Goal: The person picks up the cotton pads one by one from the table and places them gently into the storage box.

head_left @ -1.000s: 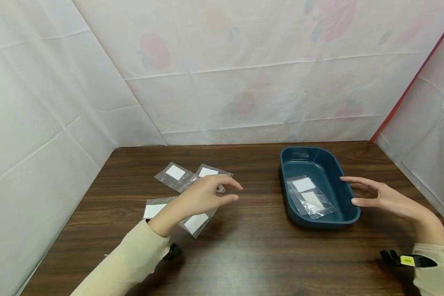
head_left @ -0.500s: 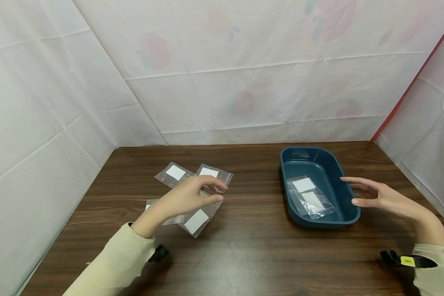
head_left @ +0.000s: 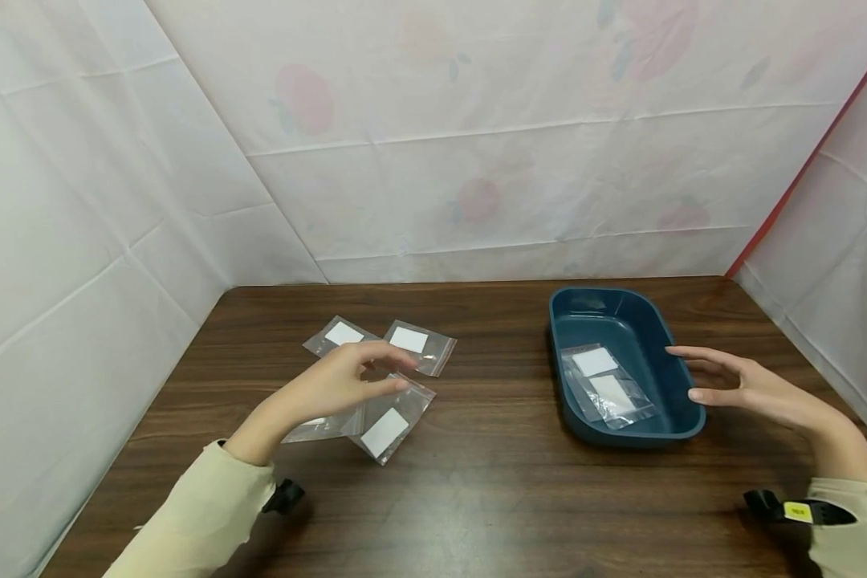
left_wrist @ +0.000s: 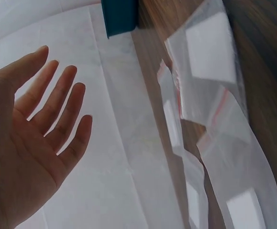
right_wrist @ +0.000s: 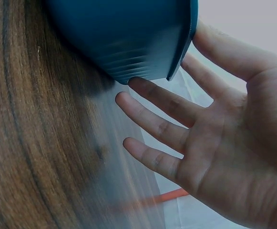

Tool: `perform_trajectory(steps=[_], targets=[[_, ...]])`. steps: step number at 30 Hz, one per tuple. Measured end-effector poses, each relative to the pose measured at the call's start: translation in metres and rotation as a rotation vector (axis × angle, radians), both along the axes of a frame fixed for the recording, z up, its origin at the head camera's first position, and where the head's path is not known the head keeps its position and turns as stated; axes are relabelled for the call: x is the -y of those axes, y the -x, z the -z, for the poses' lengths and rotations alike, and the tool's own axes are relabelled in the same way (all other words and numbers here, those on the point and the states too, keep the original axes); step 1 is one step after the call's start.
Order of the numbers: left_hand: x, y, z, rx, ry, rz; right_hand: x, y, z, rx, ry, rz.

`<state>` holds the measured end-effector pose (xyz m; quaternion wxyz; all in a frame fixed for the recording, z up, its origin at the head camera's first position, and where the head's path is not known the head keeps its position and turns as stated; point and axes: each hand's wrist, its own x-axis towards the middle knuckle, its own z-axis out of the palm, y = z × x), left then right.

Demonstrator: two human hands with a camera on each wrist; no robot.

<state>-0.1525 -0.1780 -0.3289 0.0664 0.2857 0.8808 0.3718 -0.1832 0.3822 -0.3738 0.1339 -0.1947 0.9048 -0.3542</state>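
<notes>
Over several clear zip bags, each with a white piece, my left hand [head_left: 325,387] hovers with relaxed, spread fingers and holds nothing. A back-right bag [head_left: 419,341] and a front bag [head_left: 385,432] lie flat; my hand partly hides the others. In the left wrist view, bags [left_wrist: 212,52] lie beyond my empty hand [left_wrist: 40,138]. A blue bin [head_left: 630,438] stands at the right with overlapping bags [head_left: 611,393] inside. My right hand [head_left: 773,393] touches its right rim with thumb and fingertips. The right wrist view shows loosely extended fingers on my hand [right_wrist: 224,133] against the bin [right_wrist: 128,38].
The brown wooden table [head_left: 477,498] meets a pale patterned cloth [head_left: 513,193] at the back, with more cloth at both sides. A red strip [head_left: 780,201] runs up the right corner. Dark straps sit near both wrists.
My left hand has moved left and slightly down over the bags, uncovering more of the back-right and front bags. The right hand and the bin have stayed in place.
</notes>
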Motion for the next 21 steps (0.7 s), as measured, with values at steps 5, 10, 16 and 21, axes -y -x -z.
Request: perform_trajectory(steps=[5, 10, 16, 21], targets=[[0.01, 0.0, 0.004, 0.002, 0.011, -0.005, 0.001, -0.001, -0.001, 0.003, 0.007, -0.002], [0.019, 0.001, 0.009, 0.006, 0.026, -0.025, 0.002, -0.002, -0.001, 0.006, 0.01, 0.003], [0.025, 0.0, 0.016, 0.016, 0.046, -0.056, 0.001, -0.001, 0.0, 0.004, 0.009, -0.001], [0.03, -0.002, 0.022, 0.04, 0.059, -0.085, 0.0, 0.001, 0.001, 0.003, 0.014, -0.001]])
